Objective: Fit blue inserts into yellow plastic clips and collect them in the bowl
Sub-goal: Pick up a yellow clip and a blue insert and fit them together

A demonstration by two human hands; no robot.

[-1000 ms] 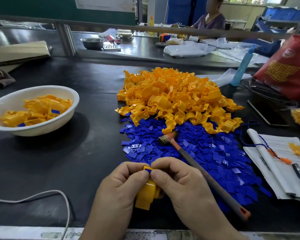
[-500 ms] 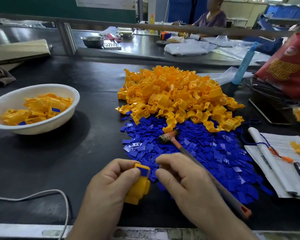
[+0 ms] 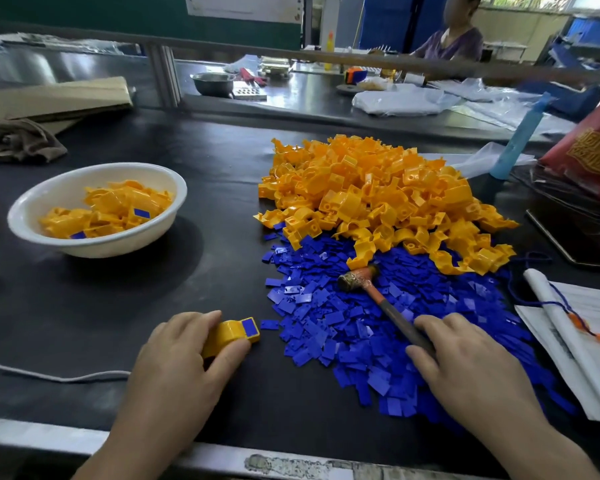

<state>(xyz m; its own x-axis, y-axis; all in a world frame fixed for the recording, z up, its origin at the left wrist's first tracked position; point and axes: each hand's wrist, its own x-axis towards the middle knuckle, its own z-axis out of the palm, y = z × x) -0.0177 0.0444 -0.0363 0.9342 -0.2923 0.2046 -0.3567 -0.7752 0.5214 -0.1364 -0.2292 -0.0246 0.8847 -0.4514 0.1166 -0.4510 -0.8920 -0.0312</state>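
Observation:
My left hand (image 3: pixel 184 355) presses a yellow clip (image 3: pixel 227 337) onto the black table, left of the blue pile. A blue insert (image 3: pixel 250 328) sits in the clip's end. My right hand (image 3: pixel 465 368) lies over the handle of a small hammer (image 3: pixel 378 294), thumb and fingers around it. The hammer's head rests on the pile of loose blue inserts (image 3: pixel 343 334). Behind that lies a heap of yellow clips (image 3: pixel 378 195). At the left stands a white bowl (image 3: pixel 21 216) with several fitted clips in it.
Papers and a pen (image 3: pixel 575 341) lie at the right edge, with a red bag (image 3: pixel 596 143) and a blue bottle (image 3: pixel 520 133) behind them. A white cable (image 3: pixel 49 375) runs along the front left. Cardboard (image 3: pixel 49 98) and a cloth (image 3: pixel 18 140) lie far left. A person (image 3: pixel 458 39) sits across.
Both hands were together pressing the insert into the clip. My left hand has since set the clip down on the table to the left. My right hand has moved right onto the hammer handle.

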